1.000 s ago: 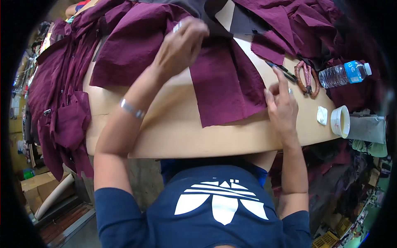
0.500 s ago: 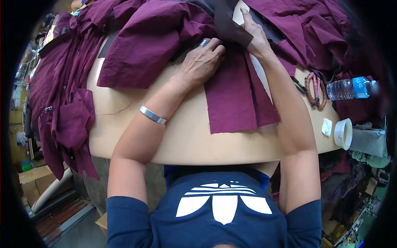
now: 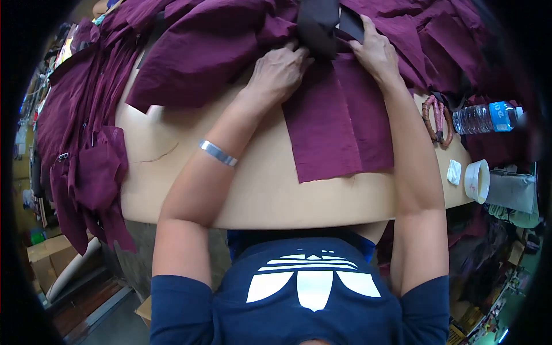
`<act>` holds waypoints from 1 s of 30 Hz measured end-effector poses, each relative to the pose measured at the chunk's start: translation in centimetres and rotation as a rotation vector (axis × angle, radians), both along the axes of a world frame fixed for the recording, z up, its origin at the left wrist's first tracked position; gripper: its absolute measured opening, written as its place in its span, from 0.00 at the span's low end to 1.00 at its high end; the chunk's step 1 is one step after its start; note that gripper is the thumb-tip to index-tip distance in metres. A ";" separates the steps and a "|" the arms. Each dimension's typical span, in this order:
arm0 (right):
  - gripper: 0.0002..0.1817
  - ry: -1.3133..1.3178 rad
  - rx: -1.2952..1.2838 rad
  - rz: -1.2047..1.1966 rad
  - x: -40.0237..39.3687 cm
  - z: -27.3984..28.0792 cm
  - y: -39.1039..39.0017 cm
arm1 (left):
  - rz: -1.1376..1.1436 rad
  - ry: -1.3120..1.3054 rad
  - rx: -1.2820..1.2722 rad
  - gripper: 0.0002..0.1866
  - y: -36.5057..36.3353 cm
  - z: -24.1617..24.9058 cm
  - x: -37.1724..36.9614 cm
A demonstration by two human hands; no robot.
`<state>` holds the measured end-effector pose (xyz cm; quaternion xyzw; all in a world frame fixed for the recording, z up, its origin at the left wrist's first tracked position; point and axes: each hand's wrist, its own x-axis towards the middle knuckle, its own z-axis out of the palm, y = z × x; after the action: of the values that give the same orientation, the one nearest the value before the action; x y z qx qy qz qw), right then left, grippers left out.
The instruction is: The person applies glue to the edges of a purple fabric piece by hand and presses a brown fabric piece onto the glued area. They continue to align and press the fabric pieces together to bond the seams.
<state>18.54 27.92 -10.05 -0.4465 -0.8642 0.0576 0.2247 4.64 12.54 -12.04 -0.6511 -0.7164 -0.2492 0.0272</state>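
Note:
A maroon fabric panel (image 3: 339,126) hangs flat over the table toward me, with a seam or fold line down its middle. Above it a dark, nearly black fabric piece (image 3: 318,29) lies bunched. My left hand (image 3: 277,73) is at the panel's upper left, its fingers curled and pinching the cloth; the fingertips are partly hidden. At the upper right, my right hand (image 3: 376,53) has thumb and fingers bent on the edge of the maroon cloth beside the dark piece. A puffed maroon garment section (image 3: 195,57) lies left of my left hand.
The pale table (image 3: 270,198) curves along the front. Scissors with wrapped handles (image 3: 443,123), a water bottle (image 3: 483,118), a small white packet (image 3: 453,172) and a tape roll (image 3: 476,181) lie at right. More maroon garments (image 3: 92,126) drape over the left edge.
My right hand has moved slightly right and drawn the panel's right part open, so it lies wider. The dark piece has folded downward between my hands. My left hand has shifted slightly left.

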 end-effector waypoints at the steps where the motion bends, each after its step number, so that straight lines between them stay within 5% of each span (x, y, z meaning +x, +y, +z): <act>1: 0.35 0.008 -0.030 0.015 -0.5 0.4 -0.2 | 0.036 0.021 0.018 0.14 0.5 -0.2 0.5; 4: 0.34 0.128 0.017 0.065 -2.5 -1.5 1.9 | 0.016 -0.022 0.077 0.13 1.4 -2.2 0.3; 5: 0.23 0.157 0.227 -0.013 -3.5 -2.6 1.7 | 0.021 -0.080 0.020 0.12 1.1 -2.0 0.2; 8: 0.26 0.204 0.116 0.180 -4.0 -2.4 1.6 | 0.033 -0.099 -0.075 0.11 0.4 -1.2 0.1; 12: 0.31 0.126 0.041 -0.042 -0.6 -0.1 3.7 | 0.007 -0.142 -0.205 0.12 1.2 -2.1 -0.6; 15: 0.30 0.057 0.232 -0.031 0.8 -1.8 4.1 | -0.055 -0.029 -0.181 0.12 1.6 -2.3 -0.9; 22: 0.33 0.411 -0.101 0.018 1.1 -0.1 -0.8 | -0.136 -0.112 0.224 0.14 1.2 -1.9 -1.3; 23: 0.34 0.412 0.083 0.047 1.3 -2.0 0.5 | -0.163 -0.115 0.202 0.14 1.2 -1.8 -1.3; 26: 0.37 0.411 0.006 0.148 1.1 -2.7 -0.1 | -0.204 -0.093 0.158 0.14 1.3 -2.1 -2.1; 27: 0.38 0.419 0.237 0.273 0.5 -3.0 0.0 | -0.193 -0.064 0.155 0.14 1.3 -2.2 -2.7; 30: 0.39 0.353 -0.002 0.148 0.4 -2.8 -0.5 | -0.123 0.079 0.159 0.12 0.9 -2.2 -2.5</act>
<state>18.94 27.47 -12.87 -0.3647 -0.8418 0.1524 0.3676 2.15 13.48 -14.19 -0.6990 -0.6514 -0.2806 0.0914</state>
